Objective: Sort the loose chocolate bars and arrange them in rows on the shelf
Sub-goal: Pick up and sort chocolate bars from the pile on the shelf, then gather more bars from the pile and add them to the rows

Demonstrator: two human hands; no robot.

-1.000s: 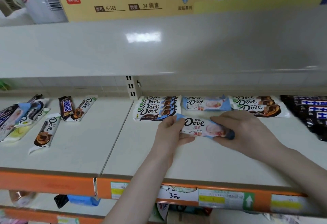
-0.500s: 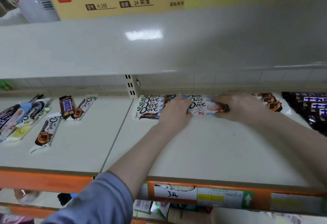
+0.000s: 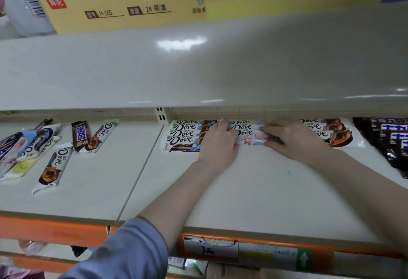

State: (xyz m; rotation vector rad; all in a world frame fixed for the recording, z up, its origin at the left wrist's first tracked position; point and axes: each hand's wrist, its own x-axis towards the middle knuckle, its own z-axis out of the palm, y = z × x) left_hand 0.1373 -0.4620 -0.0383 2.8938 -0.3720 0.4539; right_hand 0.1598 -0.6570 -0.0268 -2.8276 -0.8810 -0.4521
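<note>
Head view: left hand (image 3: 217, 144) and right hand (image 3: 293, 138) each pinched an end of the pale-blue Dove chocolate bar (image 3: 251, 138), squaring it into its row at the cream metal shelf (image 3: 254, 190) back

A tan cardboard carton (image 3: 123, 0) printed with brown characters, a red logo and a blue diamond sits at the top. Left of the carton is a white plastic package with a barcode (image 3: 26, 7). Far below the carton, orange price strips carry paper price labels (image 3: 209, 251).
</note>
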